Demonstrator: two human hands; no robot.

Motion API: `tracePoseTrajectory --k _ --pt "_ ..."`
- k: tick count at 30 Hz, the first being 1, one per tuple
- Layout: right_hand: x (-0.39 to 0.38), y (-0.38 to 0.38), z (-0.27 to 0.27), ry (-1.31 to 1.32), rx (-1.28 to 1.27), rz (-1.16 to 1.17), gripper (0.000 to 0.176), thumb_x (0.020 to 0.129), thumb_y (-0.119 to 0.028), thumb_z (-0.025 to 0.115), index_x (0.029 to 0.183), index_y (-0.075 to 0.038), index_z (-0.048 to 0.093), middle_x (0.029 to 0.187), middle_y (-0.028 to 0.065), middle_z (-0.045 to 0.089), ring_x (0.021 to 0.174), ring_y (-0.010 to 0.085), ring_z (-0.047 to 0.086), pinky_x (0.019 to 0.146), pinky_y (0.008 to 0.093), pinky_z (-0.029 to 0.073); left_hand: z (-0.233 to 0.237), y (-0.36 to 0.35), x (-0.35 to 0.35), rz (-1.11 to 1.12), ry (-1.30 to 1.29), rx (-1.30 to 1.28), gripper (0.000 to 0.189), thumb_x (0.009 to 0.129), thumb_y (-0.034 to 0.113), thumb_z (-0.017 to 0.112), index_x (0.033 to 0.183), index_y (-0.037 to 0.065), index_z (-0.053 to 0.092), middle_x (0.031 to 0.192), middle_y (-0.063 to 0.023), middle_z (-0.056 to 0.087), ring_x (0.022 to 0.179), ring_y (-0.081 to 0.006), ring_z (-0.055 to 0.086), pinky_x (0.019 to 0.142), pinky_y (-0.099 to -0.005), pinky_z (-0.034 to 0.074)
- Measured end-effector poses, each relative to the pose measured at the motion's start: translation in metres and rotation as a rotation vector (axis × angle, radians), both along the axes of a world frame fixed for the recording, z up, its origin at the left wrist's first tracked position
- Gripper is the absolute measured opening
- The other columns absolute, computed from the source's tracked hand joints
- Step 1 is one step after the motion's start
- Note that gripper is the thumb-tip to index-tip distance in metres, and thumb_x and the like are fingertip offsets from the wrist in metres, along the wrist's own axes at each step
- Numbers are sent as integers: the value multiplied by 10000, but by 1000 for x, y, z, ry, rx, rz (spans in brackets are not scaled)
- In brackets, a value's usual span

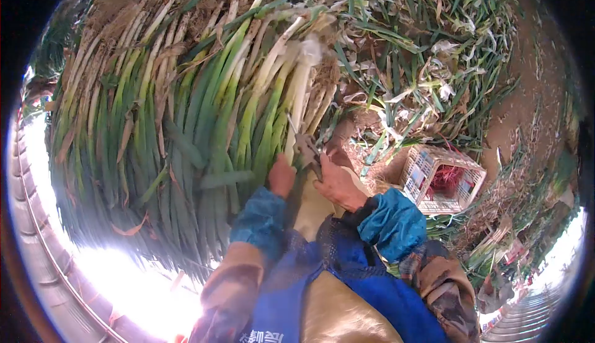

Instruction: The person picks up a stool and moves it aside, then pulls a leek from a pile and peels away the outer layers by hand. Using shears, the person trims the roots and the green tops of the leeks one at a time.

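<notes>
My left hand is closed around the green part of a leek, whose white shaft points away from me. Loose, blurred skin flutters near the upper end of that shaft. In my right hand is a greyish metal blow gun, with its thin nozzle pointing up and left, close to the leek. To the left lies a broad pile of leeks, roots at the far side and green leaves toward me. My fingers partly hide the tool's handle.
A heap of stripped leaves and pale skins covers the ground at the upper right. A white plastic crate holding red stringy material lies on my right. Bare brown soil shows farther right, with more leaf scraps around it.
</notes>
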State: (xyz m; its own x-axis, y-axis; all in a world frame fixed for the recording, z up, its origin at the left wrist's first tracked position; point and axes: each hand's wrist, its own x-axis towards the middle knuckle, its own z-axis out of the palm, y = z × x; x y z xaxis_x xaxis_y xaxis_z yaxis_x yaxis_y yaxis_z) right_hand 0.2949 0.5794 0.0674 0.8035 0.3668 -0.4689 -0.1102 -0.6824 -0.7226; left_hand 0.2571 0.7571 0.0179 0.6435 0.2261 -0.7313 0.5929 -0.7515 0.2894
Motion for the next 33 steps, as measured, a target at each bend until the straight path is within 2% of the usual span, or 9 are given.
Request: tracePoseTrajectory --k 4,8,10,14,17,22,26,29,33 --pt "13 -8 -38 191 -89 -102 420 742 -206 575 1055 -21 364 861 263 545 795 443 545 667 502 436 -10 -15 32 -385 -299 20 390 701 58 598 1060 -23 470 1119 -258 490 1036 -411 480 820 -438 432" --pt "8 -7 -23 180 36 -32 520 710 -202 616 1100 -25 321 839 264 544 799 445 547 677 497 441 -23 -2 62 -399 -595 200 362 716 -4 549 1064 -50 461 1178 -250 440 1033 -395 453 844 -417 419" --pt "-4 -2 -11 327 22 -20 571 709 -191 619 1149 -18 298 861 298 540 807 463 537 686 505 429 -23 -4 70 -455 -693 299 325 731 -25 518 1048 -66 458 1155 -249 455 980 -383 474 831 -418 424" --pt "-8 -9 10 352 131 -68 602 724 -208 601 1190 -8 278 887 320 531 824 492 517 695 517 415 -37 -16 83 -626 -461 617 215 768 36 502 981 5 491 1113 -201 480 930 -286 496 822 -353 446" --pt "-7 -12 12 343 163 -60 637 733 -216 590 1230 1 255 899 314 531 834 488 517 698 516 416 -60 -11 76 -697 -460 745 157 775 61 502 932 54 497 1001 -129 493 872 -238 501 753 -292 474" --pt "-20 -16 44 337 150 -100 650 751 -239 568 1267 12 264 917 308 529 852 458 530 702 506 425 -46 -15 79 -627 -508 758 129 757 50 520 873 79 471 908 -83 456 818 -231 510 670 -273 492" --pt "-23 -20 51 340 135 -74 470 821 -278 530 1118 21 323 832 297 545 818 460 539 669 498 422 -33 -15 83 -530 -512 559 234 685 -15 560 870 65 440 907 -107 442 838 -278 512 687 -339 474" --pt "-17 -14 43 331 150 -71 470 806 -263 544 1109 26 331 827 289 547 812 461 540 667 500 423 -27 -11 84 -453 -626 395 309 628 -62 568 876 48 421 898 -134 433 865 -327 498 704 -394 455" --pt "-21 -6 10 241 223 -109 471 779 -232 562 1101 25 336 821 280 547 808 454 544 668 499 426 -27 -6 85 -426 -603 313 314 612 -74 545 875 34 411 910 -161 429 875 -362 479 703 -427 443"
